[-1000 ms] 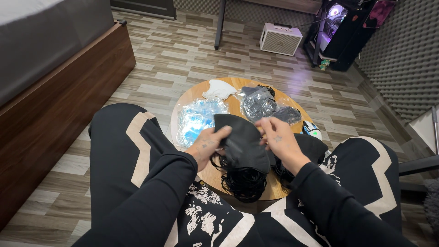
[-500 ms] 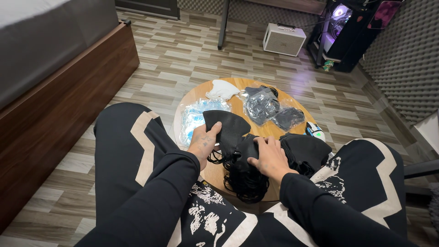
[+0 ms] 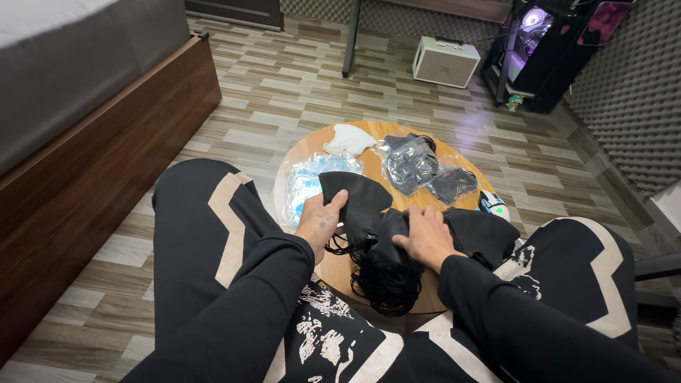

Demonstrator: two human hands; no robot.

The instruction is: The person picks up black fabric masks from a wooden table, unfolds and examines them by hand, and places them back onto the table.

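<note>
Both hands' grip: left hand (image 3: 320, 221) pinches a black mask (image 3: 353, 195); right hand (image 3: 423, 237) seemingly presses the stack (image 3: 386, 273).

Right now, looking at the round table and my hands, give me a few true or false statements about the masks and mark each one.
1. The left hand grips a black mask. True.
2. The right hand rests on the white mask. False: it presses on the black mask pile; the white mask lies alone at the far edge.
3. Two clear bags of dark masks lie on the table. True.
4. The table is square. False: it is round and wooden.
5. A bluish packet lies beside the left hand. True.
</note>
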